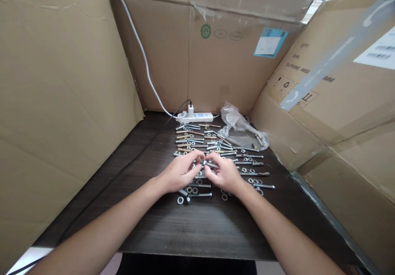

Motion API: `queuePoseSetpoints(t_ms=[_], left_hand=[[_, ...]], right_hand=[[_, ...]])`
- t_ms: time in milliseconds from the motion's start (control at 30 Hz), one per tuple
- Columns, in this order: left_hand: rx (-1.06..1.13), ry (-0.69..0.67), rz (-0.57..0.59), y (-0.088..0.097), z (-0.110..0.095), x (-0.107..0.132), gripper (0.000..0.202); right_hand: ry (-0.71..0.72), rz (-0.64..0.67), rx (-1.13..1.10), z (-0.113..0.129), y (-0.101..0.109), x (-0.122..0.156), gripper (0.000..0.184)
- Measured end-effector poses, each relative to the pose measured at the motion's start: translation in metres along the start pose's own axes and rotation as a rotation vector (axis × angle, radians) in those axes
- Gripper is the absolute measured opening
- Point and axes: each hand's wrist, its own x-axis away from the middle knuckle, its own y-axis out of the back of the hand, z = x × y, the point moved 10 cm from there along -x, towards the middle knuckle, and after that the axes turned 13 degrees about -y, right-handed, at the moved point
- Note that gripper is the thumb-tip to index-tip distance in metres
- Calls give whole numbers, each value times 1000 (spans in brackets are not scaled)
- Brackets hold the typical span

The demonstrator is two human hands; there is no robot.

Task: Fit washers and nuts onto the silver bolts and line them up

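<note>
Over the middle of the laid-out hardware, my two hands meet fingertip to fingertip. My right hand (224, 171) is closed on a silver bolt (212, 165), its shank lying between thumb and fingers. A hex-shaped metal end (205, 162) points toward my left hand (182, 170). The left thumb and fingers are pinched together at that end; what small piece they hold is mostly hidden. Below the left hand lie a loose washer (180, 200) and a bolt (200, 195). Rows of silver and brass-coloured bolts (193, 133), nuts and washers spread around both hands.
Cardboard walls (216, 73) enclose the dark table (191, 229) at the back and sides. A white power strip (202, 117) with a plugged-in charger sits at the back. Beside it lies a clear plastic bag (236, 121). A black cable (132, 160) crosses the left side.
</note>
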Motion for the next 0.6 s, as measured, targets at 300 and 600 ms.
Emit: queuePoseSetpoints(t_ms=[300,600], left_hand=[[12,-6,6,-3,-1,-1,15],[-23,23,64,-11,12,-2,37]], right_hand=[[3,44,-11,-2,-6,1,20],[41,43,9,5,-9,4,17]])
